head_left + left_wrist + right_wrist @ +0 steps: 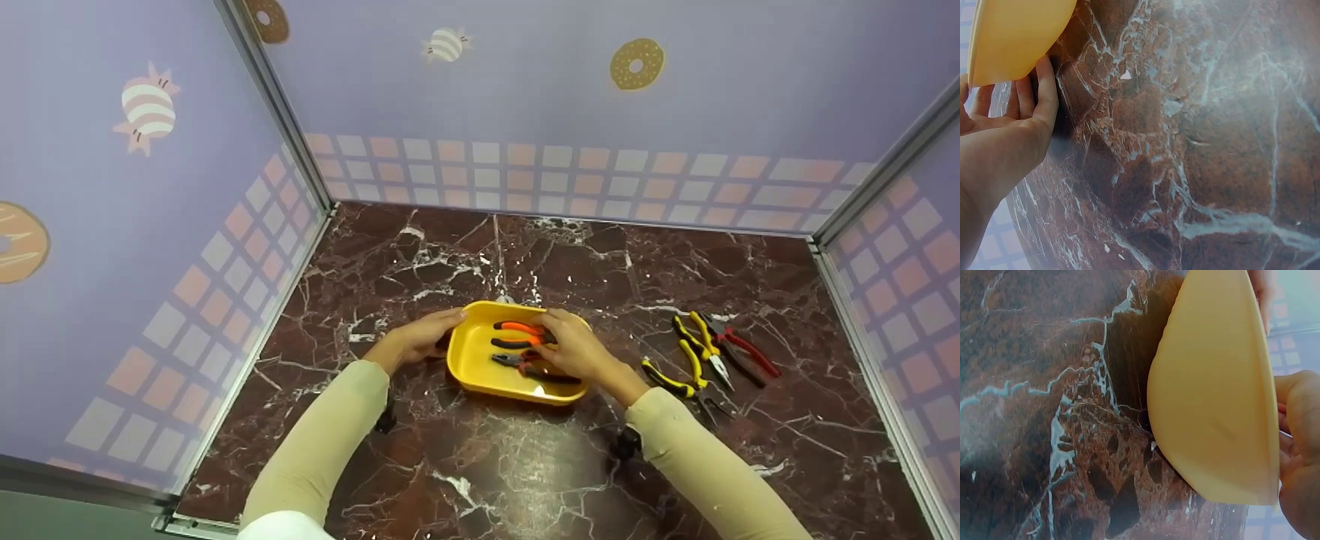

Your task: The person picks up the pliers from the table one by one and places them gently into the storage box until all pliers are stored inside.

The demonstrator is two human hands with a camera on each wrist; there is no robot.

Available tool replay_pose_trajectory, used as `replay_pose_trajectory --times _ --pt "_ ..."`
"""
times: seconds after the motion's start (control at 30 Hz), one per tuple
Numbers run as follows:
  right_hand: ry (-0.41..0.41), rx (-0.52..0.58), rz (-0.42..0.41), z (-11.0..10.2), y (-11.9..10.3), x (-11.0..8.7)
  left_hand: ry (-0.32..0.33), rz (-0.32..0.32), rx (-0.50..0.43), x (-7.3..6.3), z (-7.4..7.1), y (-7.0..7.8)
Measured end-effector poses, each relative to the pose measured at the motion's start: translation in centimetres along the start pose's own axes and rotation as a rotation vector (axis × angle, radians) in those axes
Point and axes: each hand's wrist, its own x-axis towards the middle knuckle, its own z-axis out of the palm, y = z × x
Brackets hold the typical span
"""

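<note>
A yellow plastic basin [471,364] stands in the middle of the marbled table. My left hand [417,337] grips its left side, with the fingers underneath and the thumb at the rim in the left wrist view. Over the right rim, my right hand [576,346] reaches in with curled fingers around the orange-and-black-handled pliers [516,328], whose head is hidden beneath the hand. Beside these, a second pair of pliers [507,360] with red-and-black handles lies on the basin floor, partly covered by the thumb. In the right wrist view the basin wall hides the right fingertips.
To the right lie long-nose pliers [709,349] with yellow-and-black handles, another yellow-and-black-handled pair [691,367], and red-and-black-handled pliers [739,346], close together and partly overlapping. Patterned purple panels [525,97] enclose the table at the back and both sides.
</note>
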Motion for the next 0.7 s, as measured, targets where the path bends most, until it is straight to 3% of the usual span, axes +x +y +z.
replay_pose_trajectory --times 0.7 --pt "0.015 -0.064 0.038 0.9 0.17 -0.01 0.002 0.003 -0.003 0.08 -0.02 -0.13"
